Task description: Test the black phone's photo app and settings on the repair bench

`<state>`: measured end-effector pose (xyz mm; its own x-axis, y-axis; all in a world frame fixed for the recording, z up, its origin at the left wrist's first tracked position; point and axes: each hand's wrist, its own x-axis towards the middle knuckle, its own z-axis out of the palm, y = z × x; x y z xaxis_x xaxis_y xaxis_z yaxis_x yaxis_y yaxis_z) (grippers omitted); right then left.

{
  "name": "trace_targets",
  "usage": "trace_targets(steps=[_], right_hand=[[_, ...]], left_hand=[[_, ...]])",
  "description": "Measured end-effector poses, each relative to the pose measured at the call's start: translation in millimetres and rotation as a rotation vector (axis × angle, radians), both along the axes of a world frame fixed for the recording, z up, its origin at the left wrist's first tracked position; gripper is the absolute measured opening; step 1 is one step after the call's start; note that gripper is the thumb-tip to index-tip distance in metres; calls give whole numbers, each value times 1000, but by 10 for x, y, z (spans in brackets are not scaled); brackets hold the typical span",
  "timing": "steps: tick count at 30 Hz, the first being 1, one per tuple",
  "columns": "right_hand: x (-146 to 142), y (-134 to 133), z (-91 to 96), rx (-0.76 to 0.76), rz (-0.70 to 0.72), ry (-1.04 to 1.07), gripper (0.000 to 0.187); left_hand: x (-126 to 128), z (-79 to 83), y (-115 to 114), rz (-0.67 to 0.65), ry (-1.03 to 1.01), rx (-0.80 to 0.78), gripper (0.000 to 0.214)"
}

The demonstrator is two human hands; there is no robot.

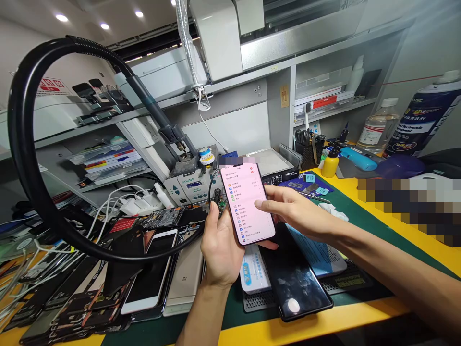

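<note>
My left hand (219, 250) grips a lit phone (246, 202) from below and behind, tilted up towards me, its pinkish screen showing a list of settings. My right hand (291, 209) reaches in from the right, with a fingertip touching the right side of the screen and the other fingers loosely curled. Under both hands a dark phone (295, 281) lies face up on the green mat (324, 288), beside a white and blue packet (254, 274).
A pile of phones and loose screens (108, 278) covers the left of the bench. A thick black hose (25, 158) loops over it towards a soldering station (189, 185). At the back right stand a yellow bottle (330, 163), a clear bottle (378, 126) and a spray can (421, 120). The bench's yellow edge (324, 322) runs along the front.
</note>
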<state>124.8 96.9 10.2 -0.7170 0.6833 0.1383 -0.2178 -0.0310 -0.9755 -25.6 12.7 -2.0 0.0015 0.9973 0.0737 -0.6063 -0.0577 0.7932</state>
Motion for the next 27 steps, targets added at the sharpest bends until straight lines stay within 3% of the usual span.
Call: trace_targets(steps=[20, 27], right_hand=[[-3, 6, -6, -8, 14, 12, 23], [-34, -7, -43, -84, -33, -5, 28]], left_hand=[[-5, -3, 7, -12, 4, -3, 81], [3, -9, 1, -7, 19, 7, 79]])
